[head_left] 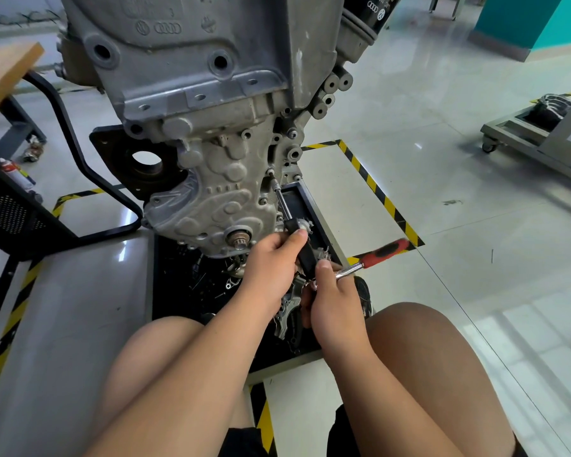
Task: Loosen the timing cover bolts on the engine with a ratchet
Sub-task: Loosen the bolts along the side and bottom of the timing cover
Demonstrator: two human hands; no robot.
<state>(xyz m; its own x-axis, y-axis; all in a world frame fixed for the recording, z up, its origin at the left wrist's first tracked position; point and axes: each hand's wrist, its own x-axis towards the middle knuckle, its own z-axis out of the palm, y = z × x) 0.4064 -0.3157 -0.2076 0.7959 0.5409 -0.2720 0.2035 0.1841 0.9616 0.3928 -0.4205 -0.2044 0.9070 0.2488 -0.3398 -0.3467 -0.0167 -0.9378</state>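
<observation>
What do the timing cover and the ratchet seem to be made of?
Timing cover: probably cast aluminium, from its dull, grainy grey surface with moulded bumps. Ratchet: shank looks like chrome-plated steel, bright and mirror-like; its grip is red and black, likely plastic or rubber.

- Timing cover [211, 199]: grey ribbed casting, bolted upright on engine [195, 61] front.
- Ratchet [376, 255]: chrome head, red-black handle, held right of cover's lower edge.
- Extension bar [284, 202]: seated on bolt [270, 173] at cover's right edge.

Bright daylight — floor [442, 133] glare, wide-angle warp
</observation>
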